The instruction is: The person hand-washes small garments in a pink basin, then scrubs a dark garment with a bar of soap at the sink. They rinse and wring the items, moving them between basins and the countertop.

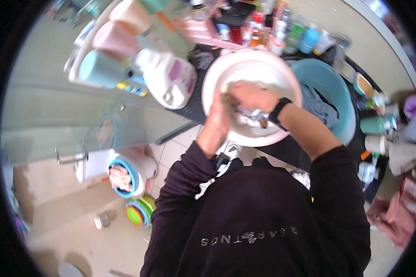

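A round pink plastic basin (pixel 252 142) with a white inside stands on the dark counter before me. My left hand (pixel 217 117) is at the basin's left rim, seen edge-on; what its fingers do is unclear. Inside the basin, my right hand (pixel 251 95) reaches leftwards, a black band around the wrist. Blurred wet cloth (pixel 248 117), whitish and brownish, lies beneath and beside it. Whether the fingers grip the cloth cannot be made out. Just right of the pink basin is a blue basin (pixel 348 114) holding grey-blue cloth (pixel 319 109).
A white detergent jug (pixel 173 83) stands left of the pink basin, near a rack with pastel cups (pixel 100 69). Bottles (pixel 308 38) and a pink organizer (pixel 197 29) line the back. A glass panel (pixel 66 114) is at left; bins and stacked colourful basins (pixel 135 216) stand below.
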`<act>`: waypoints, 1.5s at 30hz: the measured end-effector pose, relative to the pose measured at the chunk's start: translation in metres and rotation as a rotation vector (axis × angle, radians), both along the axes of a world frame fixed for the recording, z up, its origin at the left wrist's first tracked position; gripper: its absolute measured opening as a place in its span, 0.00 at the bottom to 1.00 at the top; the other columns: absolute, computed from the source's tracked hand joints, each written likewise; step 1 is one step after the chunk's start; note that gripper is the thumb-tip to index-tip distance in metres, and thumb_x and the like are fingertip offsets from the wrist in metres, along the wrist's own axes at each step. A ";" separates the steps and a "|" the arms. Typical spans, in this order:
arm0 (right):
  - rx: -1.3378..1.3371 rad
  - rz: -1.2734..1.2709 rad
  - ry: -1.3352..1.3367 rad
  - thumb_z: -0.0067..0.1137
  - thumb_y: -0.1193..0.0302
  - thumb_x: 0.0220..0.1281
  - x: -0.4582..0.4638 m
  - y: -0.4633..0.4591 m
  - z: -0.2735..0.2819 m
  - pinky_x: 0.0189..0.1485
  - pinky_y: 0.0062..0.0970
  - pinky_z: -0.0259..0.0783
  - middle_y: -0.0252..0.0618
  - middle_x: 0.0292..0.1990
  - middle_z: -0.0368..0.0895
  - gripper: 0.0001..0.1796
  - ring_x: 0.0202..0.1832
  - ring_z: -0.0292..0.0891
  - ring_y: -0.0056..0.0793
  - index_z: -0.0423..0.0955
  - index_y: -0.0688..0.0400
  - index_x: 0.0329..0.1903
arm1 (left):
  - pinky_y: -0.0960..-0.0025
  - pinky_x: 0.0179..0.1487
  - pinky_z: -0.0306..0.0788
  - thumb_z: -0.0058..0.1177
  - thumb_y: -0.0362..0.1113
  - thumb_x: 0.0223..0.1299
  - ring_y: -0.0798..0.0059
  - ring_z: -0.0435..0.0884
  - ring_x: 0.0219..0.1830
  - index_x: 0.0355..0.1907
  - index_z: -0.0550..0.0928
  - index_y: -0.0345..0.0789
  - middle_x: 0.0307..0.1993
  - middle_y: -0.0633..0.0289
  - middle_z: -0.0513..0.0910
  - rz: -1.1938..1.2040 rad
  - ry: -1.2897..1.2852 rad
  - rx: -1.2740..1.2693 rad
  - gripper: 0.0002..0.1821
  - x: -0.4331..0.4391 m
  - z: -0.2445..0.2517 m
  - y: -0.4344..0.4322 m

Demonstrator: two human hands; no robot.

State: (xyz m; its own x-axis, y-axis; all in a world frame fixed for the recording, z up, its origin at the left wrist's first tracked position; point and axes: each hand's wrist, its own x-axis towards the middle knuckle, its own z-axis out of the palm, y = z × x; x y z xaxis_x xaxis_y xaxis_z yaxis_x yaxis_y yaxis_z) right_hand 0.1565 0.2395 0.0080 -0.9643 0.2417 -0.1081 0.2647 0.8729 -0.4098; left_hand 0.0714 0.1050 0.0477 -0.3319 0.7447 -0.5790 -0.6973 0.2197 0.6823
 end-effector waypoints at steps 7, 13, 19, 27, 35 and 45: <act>0.260 0.154 -0.122 0.61 0.72 0.44 0.038 -0.046 0.029 0.35 0.38 0.77 0.45 0.30 0.83 0.09 0.34 0.82 0.43 0.83 0.61 0.30 | 0.44 0.72 0.21 0.30 0.71 0.63 0.57 0.32 0.77 0.73 0.39 0.28 0.75 0.45 0.37 -0.085 0.164 -0.095 0.53 -0.034 -0.026 -0.004; 0.216 -0.060 -0.376 0.60 0.71 0.46 0.060 -0.040 0.032 0.31 0.50 0.75 0.46 0.31 0.85 0.12 0.36 0.82 0.47 0.83 0.63 0.34 | 0.48 0.73 0.24 0.35 0.73 0.60 0.55 0.34 0.77 0.73 0.40 0.27 0.74 0.41 0.38 -0.117 0.252 -0.155 0.57 -0.043 -0.038 0.001; 0.364 -0.506 -0.185 0.59 0.70 0.53 0.042 -0.033 0.006 0.32 0.44 0.78 0.49 0.49 0.74 0.27 0.42 0.80 0.43 0.69 0.59 0.58 | 0.45 0.73 0.24 0.38 0.70 0.62 0.58 0.33 0.77 0.74 0.39 0.33 0.75 0.47 0.37 -0.165 0.270 -0.166 0.53 -0.050 -0.042 0.004; 0.232 -0.210 -0.054 0.52 0.71 0.57 0.041 -0.062 0.039 0.42 0.40 0.77 0.47 0.43 0.78 0.14 0.44 0.79 0.46 0.78 0.63 0.44 | 0.49 0.72 0.41 0.41 0.63 0.65 0.61 0.48 0.74 0.74 0.49 0.37 0.73 0.53 0.51 -0.549 0.421 -0.042 0.45 -0.058 -0.032 0.001; -0.015 -0.182 -0.231 0.57 0.67 0.54 0.080 -0.070 0.055 0.39 0.40 0.76 0.43 0.37 0.80 0.11 0.40 0.80 0.42 0.80 0.58 0.39 | 0.61 0.61 0.66 0.50 0.37 0.63 0.49 0.74 0.57 0.56 0.74 0.28 0.55 0.43 0.75 -1.191 1.354 0.499 0.21 -0.022 -0.012 -0.015; 0.135 -0.347 -0.004 0.50 0.69 0.57 0.090 -0.089 0.050 0.32 0.41 0.75 0.40 0.35 0.82 0.08 0.34 0.80 0.43 0.79 0.55 0.32 | 0.62 0.59 0.68 0.53 0.36 0.62 0.50 0.76 0.55 0.56 0.75 0.30 0.51 0.45 0.78 -1.196 1.236 0.480 0.21 -0.029 -0.013 -0.009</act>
